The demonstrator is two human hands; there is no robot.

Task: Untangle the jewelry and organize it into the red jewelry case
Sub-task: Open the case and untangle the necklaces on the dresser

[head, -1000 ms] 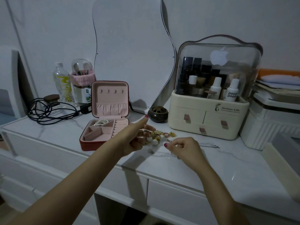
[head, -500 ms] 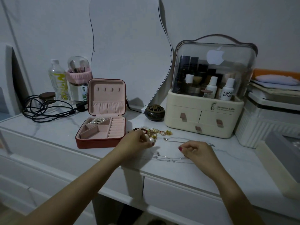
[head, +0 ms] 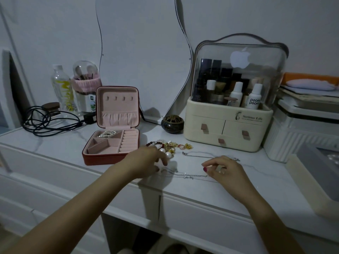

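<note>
The left hand lies palm-down on the white marble-look dresser top, its fingers curled loosely onto the near edge of the jewelry pile. Whether those fingers actually pinch a piece cannot be told, as they are blurred. Two large pearls sit just beyond the fingertips, touching or nearly touching them, and the rest of the pile, dark red beads, gold pieces and small rings, spreads away from the hand toward the cream cosmetic organizer.

The red jewelry case stands open just to the left of that hand and a little farther back, lid upright, with a pearl piece in its rear left compartment.

The right hand rests to the right of the left one, fingers curled, thumb and forefinger pinched together at a thin silver chain that runs along the surface between the two hands. A second silver chain lies just beyond the right hand's knuckles, stretching from the pile's right end across behind the hand.

A small dark round burner sits behind the pile.
</note>
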